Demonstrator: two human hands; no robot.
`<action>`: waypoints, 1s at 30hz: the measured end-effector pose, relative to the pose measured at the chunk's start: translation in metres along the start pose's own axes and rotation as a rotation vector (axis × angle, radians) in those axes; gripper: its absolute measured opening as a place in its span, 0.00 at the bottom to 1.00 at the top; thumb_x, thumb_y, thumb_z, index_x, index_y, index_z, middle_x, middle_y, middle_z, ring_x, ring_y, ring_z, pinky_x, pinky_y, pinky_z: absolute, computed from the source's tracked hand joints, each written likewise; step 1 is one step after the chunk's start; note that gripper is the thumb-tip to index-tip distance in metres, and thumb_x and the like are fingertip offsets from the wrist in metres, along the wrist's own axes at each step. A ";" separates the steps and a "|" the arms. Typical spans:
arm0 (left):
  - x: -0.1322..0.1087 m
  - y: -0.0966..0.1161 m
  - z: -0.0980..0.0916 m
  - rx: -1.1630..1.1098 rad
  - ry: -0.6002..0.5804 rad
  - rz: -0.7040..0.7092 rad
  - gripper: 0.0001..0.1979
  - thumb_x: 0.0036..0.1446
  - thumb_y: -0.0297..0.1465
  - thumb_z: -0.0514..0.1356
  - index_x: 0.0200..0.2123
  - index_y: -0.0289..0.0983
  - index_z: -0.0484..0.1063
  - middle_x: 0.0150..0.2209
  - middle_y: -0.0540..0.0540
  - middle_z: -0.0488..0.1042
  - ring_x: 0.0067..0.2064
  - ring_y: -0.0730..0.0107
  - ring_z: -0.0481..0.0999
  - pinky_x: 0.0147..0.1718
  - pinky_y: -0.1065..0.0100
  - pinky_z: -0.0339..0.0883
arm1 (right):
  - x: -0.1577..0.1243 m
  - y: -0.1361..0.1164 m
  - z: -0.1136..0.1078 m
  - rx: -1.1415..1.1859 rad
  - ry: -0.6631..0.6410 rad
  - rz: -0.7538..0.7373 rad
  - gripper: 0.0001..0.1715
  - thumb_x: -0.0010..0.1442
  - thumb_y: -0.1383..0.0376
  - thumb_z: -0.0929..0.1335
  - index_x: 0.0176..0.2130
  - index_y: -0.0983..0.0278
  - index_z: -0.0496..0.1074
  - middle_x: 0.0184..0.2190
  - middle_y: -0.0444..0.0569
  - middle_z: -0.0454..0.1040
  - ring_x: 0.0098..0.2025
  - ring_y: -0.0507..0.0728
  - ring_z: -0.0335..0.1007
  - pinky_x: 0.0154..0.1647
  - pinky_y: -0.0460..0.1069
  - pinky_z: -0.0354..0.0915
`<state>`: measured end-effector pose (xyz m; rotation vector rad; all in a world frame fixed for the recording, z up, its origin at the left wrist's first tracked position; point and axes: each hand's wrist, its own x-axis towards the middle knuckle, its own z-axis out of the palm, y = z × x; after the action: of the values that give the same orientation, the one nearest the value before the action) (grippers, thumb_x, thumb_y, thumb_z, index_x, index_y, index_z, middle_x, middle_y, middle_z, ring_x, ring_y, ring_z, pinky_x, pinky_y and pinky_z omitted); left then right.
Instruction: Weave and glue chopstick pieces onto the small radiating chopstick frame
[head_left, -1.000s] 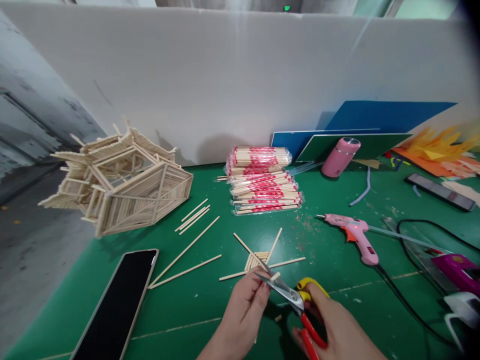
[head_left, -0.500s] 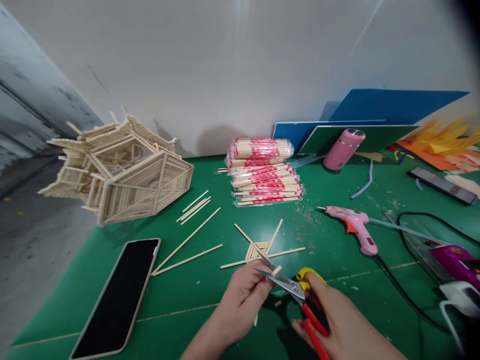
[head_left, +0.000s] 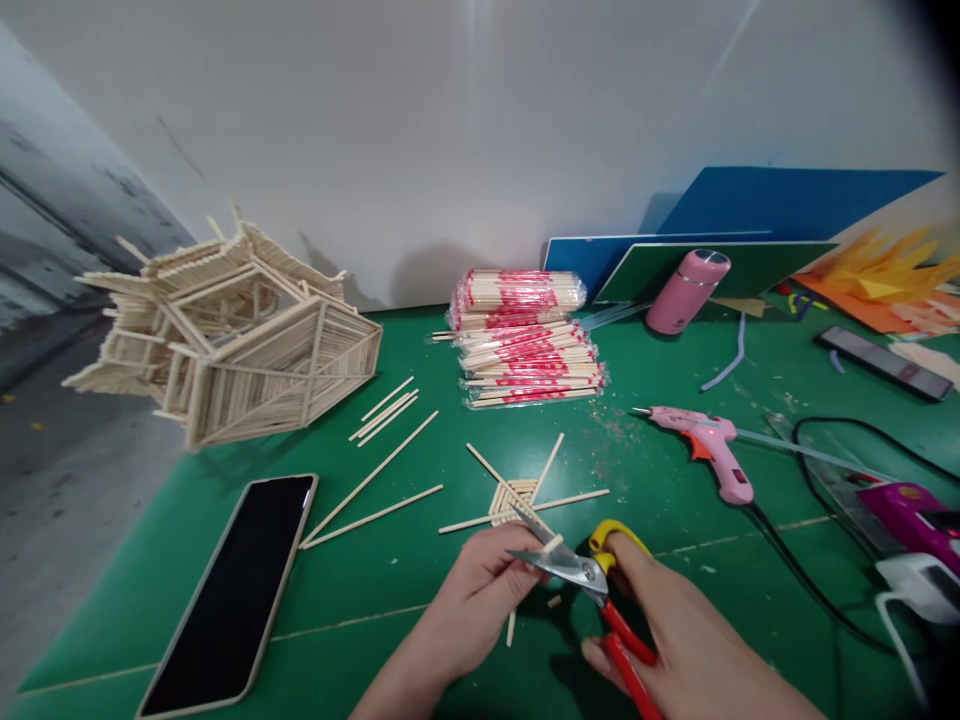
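Note:
My left hand point(head_left: 484, 590) is closed on a short wooden stick point(head_left: 553, 545), whose pale end pokes up between the scissor blades. My right hand point(head_left: 667, 625) grips the scissors point(head_left: 581, 572) by their red and yellow handles. Their blades are parted around the stick, close to my left fingertips. Just beyond lies a flat lattice of sticks point(head_left: 517, 495), with long sticks crossing over a small slatted middle; my left hand and the blades hide part of it. A tiny cut-off piece point(head_left: 554, 601) rests on the green table point(head_left: 360, 600) below the scissors.
A stick-built model point(head_left: 255, 350) stands at left, a phone point(head_left: 232, 590) in front of it. Loose sticks point(head_left: 375, 480) lie mid-table, with wrapped stick bundles point(head_left: 529, 345) behind. At right are a pink glue gun point(head_left: 709, 445) with its cord, a pink bottle point(head_left: 688, 292) and another phone point(head_left: 885, 362).
The view has shifted slightly. Both hands keep nearly the same pose, with the scissor blades still parted around the stick.

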<state>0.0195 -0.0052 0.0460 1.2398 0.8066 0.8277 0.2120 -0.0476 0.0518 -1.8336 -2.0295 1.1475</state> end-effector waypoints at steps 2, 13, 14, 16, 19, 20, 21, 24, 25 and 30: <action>0.000 -0.003 0.000 -0.130 -0.004 -0.082 0.12 0.51 0.36 0.58 0.24 0.33 0.72 0.25 0.48 0.66 0.29 0.73 0.61 0.29 0.73 0.54 | 0.000 0.000 -0.001 0.029 -0.013 -0.027 0.29 0.47 0.55 0.66 0.46 0.63 0.55 0.41 0.52 0.68 0.39 0.57 0.66 0.36 0.48 0.62; 0.000 -0.016 0.005 -0.382 0.030 -0.191 0.16 0.43 0.41 0.62 0.24 0.32 0.71 0.19 0.51 0.62 0.21 0.79 0.57 0.21 0.75 0.47 | 0.001 -0.006 -0.002 0.118 -0.047 -0.020 0.12 0.48 0.65 0.64 0.35 0.60 0.57 0.31 0.44 0.70 0.31 0.53 0.66 0.31 0.45 0.61; 0.001 -0.015 0.005 -0.358 0.039 -0.175 0.15 0.45 0.41 0.61 0.24 0.32 0.71 0.19 0.52 0.62 0.21 0.79 0.56 0.21 0.75 0.47 | 0.002 -0.006 -0.001 0.115 -0.040 -0.005 0.12 0.48 0.64 0.64 0.35 0.60 0.58 0.31 0.44 0.70 0.31 0.53 0.66 0.31 0.46 0.61; 0.001 -0.013 0.007 -0.226 0.093 -0.104 0.13 0.50 0.38 0.58 0.25 0.33 0.71 0.22 0.51 0.64 0.23 0.78 0.58 0.23 0.74 0.51 | 0.003 -0.005 0.000 0.110 -0.024 0.028 0.13 0.49 0.62 0.64 0.37 0.60 0.58 0.33 0.45 0.70 0.32 0.54 0.67 0.31 0.46 0.61; 0.000 -0.007 0.008 0.082 0.180 0.051 0.11 0.56 0.35 0.53 0.30 0.35 0.71 0.31 0.47 0.69 0.32 0.71 0.64 0.35 0.70 0.56 | 0.004 -0.004 0.002 0.095 0.008 0.058 0.16 0.49 0.58 0.65 0.38 0.59 0.58 0.34 0.45 0.71 0.34 0.55 0.67 0.31 0.46 0.60; 0.000 -0.006 0.008 0.145 0.176 0.084 0.11 0.56 0.34 0.51 0.31 0.35 0.71 0.33 0.46 0.69 0.35 0.70 0.65 0.38 0.69 0.56 | 0.003 -0.004 0.001 0.088 0.015 0.057 0.17 0.49 0.58 0.65 0.39 0.59 0.58 0.34 0.45 0.71 0.34 0.55 0.67 0.31 0.46 0.60; 0.000 -0.006 0.008 0.156 0.152 0.088 0.12 0.57 0.34 0.51 0.32 0.35 0.71 0.34 0.45 0.70 0.36 0.69 0.65 0.39 0.68 0.56 | 0.003 -0.004 0.001 0.082 0.016 0.049 0.19 0.48 0.57 0.66 0.39 0.59 0.58 0.33 0.45 0.71 0.34 0.55 0.67 0.31 0.46 0.60; -0.001 -0.009 0.005 -0.064 0.071 -0.017 0.12 0.54 0.36 0.55 0.27 0.34 0.70 0.28 0.48 0.67 0.30 0.73 0.63 0.32 0.72 0.55 | 0.002 -0.006 -0.002 0.069 -0.012 0.019 0.20 0.47 0.57 0.67 0.38 0.60 0.57 0.32 0.44 0.70 0.31 0.53 0.66 0.29 0.45 0.60; -0.001 -0.011 0.004 -0.156 0.060 -0.060 0.13 0.52 0.38 0.56 0.26 0.33 0.70 0.26 0.50 0.65 0.28 0.75 0.61 0.28 0.73 0.54 | 0.002 -0.007 -0.003 0.068 -0.028 0.013 0.20 0.46 0.57 0.67 0.37 0.60 0.57 0.32 0.44 0.70 0.30 0.53 0.66 0.29 0.45 0.60; 0.001 -0.019 0.006 -0.345 0.047 -0.150 0.15 0.47 0.41 0.60 0.22 0.33 0.67 0.20 0.53 0.60 0.22 0.79 0.55 0.21 0.75 0.47 | 0.000 -0.009 -0.006 0.098 -0.062 -0.015 0.14 0.49 0.59 0.65 0.36 0.60 0.57 0.32 0.44 0.70 0.30 0.53 0.66 0.30 0.45 0.60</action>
<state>0.0275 -0.0095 0.0281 0.8478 0.7475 0.8351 0.2089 -0.0442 0.0616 -1.7547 -1.9782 1.2907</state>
